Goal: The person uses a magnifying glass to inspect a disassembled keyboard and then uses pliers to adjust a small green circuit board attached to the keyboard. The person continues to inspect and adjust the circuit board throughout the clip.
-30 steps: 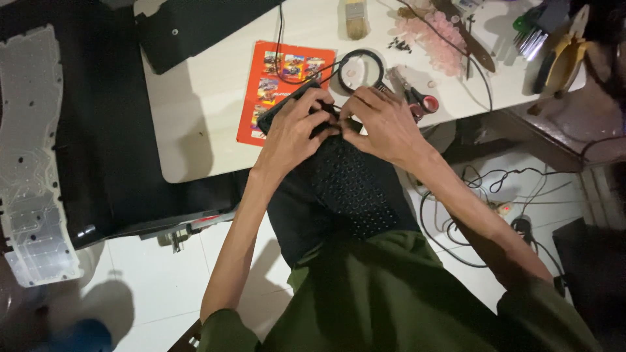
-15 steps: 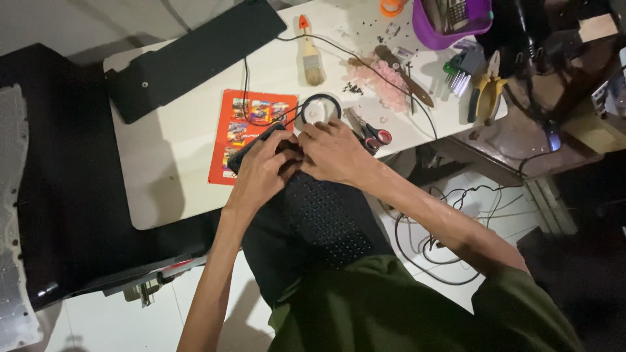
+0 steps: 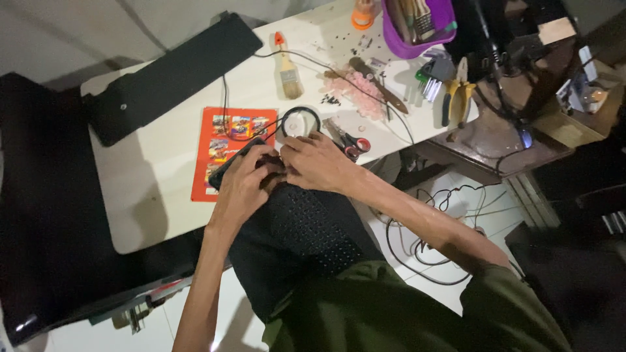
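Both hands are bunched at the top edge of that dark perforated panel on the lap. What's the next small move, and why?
Probably keep the left hand bracing the perforated panel while the right hand works the edge. Both hands meet there, hiding the contact point, and the panel rests only on the lap.

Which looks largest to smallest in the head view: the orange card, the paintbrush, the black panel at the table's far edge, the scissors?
1. Black panel, clearly the largest.
2. Orange card.
3. Paintbrush and scissors look close in size; the right hand hides part of the scissors, so I won't rank them.
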